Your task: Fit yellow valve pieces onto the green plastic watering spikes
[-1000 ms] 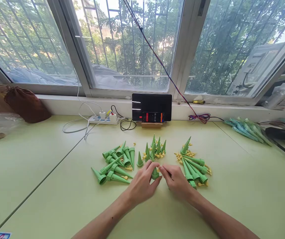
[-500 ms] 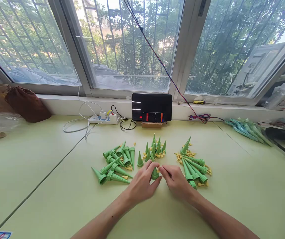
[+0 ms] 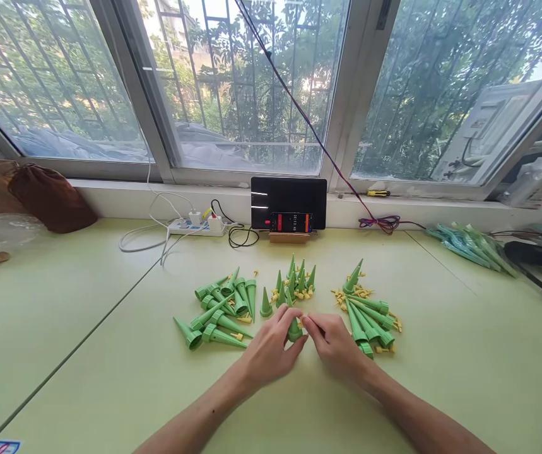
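Note:
My left hand (image 3: 271,350) pinches a green plastic cone (image 3: 294,329) that stands upright on the pale green table (image 3: 110,353). My right hand (image 3: 334,343) is closed in a pinch right beside the cone, its fingertips touching a small yellow piece (image 3: 301,323) at the cone's side. Behind the hands stands a cluster of upright green cones (image 3: 294,284) among yellow bits. A pile of cones lying flat (image 3: 218,309) is to the left. Another pile of lying cones with yellow pieces (image 3: 368,312) is to the right.
A phone on a wooden stand (image 3: 291,224) leans before a dark tablet (image 3: 288,202) at the window sill. A white power strip with cables (image 3: 197,226) lies to its left. A brown pouch (image 3: 50,197) sits far left, packaged green items (image 3: 472,247) far right.

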Demonstrator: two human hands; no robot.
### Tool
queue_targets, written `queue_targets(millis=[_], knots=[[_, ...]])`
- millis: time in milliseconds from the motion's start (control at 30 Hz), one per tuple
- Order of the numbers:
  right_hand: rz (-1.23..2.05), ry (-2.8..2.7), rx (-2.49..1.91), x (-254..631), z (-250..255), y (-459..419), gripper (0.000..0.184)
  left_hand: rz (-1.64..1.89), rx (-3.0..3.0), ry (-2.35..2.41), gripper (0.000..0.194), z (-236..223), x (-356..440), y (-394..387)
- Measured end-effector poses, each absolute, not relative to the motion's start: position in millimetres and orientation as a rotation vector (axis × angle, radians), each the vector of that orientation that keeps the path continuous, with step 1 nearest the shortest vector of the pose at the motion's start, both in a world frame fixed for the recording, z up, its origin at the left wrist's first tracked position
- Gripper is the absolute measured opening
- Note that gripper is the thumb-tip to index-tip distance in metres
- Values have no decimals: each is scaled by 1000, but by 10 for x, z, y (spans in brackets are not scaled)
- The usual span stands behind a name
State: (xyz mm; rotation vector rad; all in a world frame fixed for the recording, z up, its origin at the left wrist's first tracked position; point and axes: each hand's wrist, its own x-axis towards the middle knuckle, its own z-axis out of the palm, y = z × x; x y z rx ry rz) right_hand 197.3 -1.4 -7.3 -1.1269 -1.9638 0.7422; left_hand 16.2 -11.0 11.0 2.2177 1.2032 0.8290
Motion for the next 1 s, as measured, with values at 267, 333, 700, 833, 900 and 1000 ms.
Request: queue_targets(millis=[267, 333, 700, 833, 900, 1000], knots=[[730, -1966, -1137, 1972, -77, -15, 42, 833, 2224, 1188, 18, 102, 157, -100], [724, -1965, -1132, 1971, -84, -11, 42, 829, 2228, 1189, 18, 102, 155, -95], [719, -1971, -1118, 1968, -86, -15, 42, 834, 2248, 1202, 18, 93, 156, -92], [712, -1974, -1117, 1971, -98, -8, 42, 832, 2252, 1192, 18, 95, 152, -94], [708, -1974, -1118, 1971, -98, -7, 42, 833, 2255, 1189, 18, 96, 150, -93], [703, -1972, -1121, 1969, -95, -7, 43, 834, 2252, 1194, 18, 98, 152, -89]])
